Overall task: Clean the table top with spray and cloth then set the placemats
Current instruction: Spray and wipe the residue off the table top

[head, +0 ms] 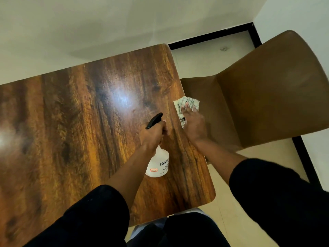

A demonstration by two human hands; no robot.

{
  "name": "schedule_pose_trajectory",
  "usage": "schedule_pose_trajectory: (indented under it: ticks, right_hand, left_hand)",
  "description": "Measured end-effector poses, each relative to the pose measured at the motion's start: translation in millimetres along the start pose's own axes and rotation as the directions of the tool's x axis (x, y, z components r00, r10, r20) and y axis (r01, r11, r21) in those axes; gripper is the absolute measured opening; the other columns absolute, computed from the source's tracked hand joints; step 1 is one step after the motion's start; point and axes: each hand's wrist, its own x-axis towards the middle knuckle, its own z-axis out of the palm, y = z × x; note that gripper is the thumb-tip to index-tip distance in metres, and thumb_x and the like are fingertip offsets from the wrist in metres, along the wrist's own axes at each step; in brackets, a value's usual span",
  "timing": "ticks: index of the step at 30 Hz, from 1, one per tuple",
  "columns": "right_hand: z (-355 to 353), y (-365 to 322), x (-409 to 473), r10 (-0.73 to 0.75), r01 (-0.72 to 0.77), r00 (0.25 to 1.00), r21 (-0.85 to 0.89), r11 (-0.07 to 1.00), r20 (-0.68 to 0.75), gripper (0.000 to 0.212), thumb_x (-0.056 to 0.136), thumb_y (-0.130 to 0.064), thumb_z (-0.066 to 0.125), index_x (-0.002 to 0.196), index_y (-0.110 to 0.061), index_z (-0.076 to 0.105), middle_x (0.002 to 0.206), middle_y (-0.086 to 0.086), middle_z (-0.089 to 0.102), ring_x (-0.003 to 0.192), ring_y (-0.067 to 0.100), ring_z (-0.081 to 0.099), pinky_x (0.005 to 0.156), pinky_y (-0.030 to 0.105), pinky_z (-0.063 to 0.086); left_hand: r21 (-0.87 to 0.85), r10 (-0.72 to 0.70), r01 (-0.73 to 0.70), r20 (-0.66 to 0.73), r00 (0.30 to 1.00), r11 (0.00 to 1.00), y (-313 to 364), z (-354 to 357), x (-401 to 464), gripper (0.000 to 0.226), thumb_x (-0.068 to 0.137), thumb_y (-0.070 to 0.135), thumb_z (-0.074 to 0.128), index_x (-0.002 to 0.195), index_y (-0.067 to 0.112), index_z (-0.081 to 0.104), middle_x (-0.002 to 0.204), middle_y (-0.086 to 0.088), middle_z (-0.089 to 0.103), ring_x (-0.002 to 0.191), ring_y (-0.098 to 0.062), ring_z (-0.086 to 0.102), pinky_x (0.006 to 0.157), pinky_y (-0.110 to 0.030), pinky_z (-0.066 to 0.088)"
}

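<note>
Cloth (187,104) — under right grip (193,122) (chair-side)

Brown chair (267,97) on pale tiled floor (210,57)

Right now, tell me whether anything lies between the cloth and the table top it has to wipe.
Nothing visible does. The right hand rests on the checked cloth at the table top's right edge; the left hand holds the spray bottle just beside it.
</note>
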Motion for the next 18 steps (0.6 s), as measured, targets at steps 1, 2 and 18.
schedule_pose_trajectory:
  ticks: [1,2,18]
  right_hand:
    - [4.7,2.9,-16.3,0.017,-0.017,1.000,-0.009,1.000,-0.001,0.063,0.093,0.005,0.059,0.150,-0.019,0.047,0.157,0.001,0.045,0.149,0.033,0.034,0.112,0.059,0.040]
    - [8.5,5.6,-32.0,0.030,-0.030,1.000,-0.014,0.999,0.004,0.065,0.094,0.003,0.057,0.153,-0.020,0.042,0.160,0.000,0.040,0.152,0.031,0.028,0.115,0.058,0.037]
    - [-23.6,-27.1,77.9,-0.007,0.007,1.000,0.065,0.998,-0.006,0.031,0.106,-0.017,0.050,0.132,-0.015,0.067,0.122,0.013,0.067,0.109,0.033,0.062,0.087,0.032,0.051]
  left_hand:
    - [0.008,0.003,-0.003,0.004,1.000,1.000,1.6,1.2,0.9,0.024,0.101,0.021,0.068,0.097,-0.001,0.076,0.077,-0.014,0.075,0.050,-0.014,0.056,0.047,-0.027,0.042]
    - [0.007,0.004,-0.004,0.012,1.000,1.000,4.0,2.4,1.3,0.024,0.102,0.022,0.067,0.094,0.001,0.076,0.076,-0.014,0.074,0.048,-0.013,0.055,0.048,-0.026,0.041]
    - [-0.107,0.007,-0.005,0.011,1.000,0.994,7.4,-0.5,15.5,0.016,0.103,0.019,0.069,0.106,0.006,0.078,0.077,-0.013,0.073,0.061,-0.022,0.062,0.044,-0.027,0.040]
